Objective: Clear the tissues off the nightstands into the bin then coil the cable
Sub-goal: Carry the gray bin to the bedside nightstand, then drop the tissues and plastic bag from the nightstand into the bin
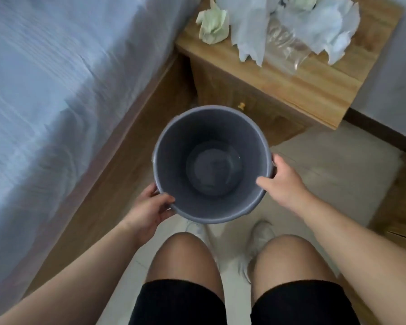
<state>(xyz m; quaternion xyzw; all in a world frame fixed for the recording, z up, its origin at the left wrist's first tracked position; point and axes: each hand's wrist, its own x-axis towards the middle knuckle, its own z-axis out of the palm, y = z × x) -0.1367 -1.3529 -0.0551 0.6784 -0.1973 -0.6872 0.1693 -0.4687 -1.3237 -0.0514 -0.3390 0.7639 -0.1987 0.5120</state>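
Since the round grey plastic bin [171, 156] shows a bare bottom, I judge the task barely begun: no tissue is binned yet. The bin sits mouth-up in front of the knees, apparently clear of the floor, just short of the light wooden nightstand [314, 90].

The left hand [148, 207] grips the near-left rim, thumb over the lip and fingers curled outside. The right hand [281, 181] grips the right rim likewise.

On the nightstand top lie crumpled white tissues [319, 24], a pale-green crumpled tissue [212, 25] and a clear plastic wrapper [284, 48]. The tissues look light and loosely wadded.

Left to do: all tissues, any other nightstand, the coil. The cable is not in view.
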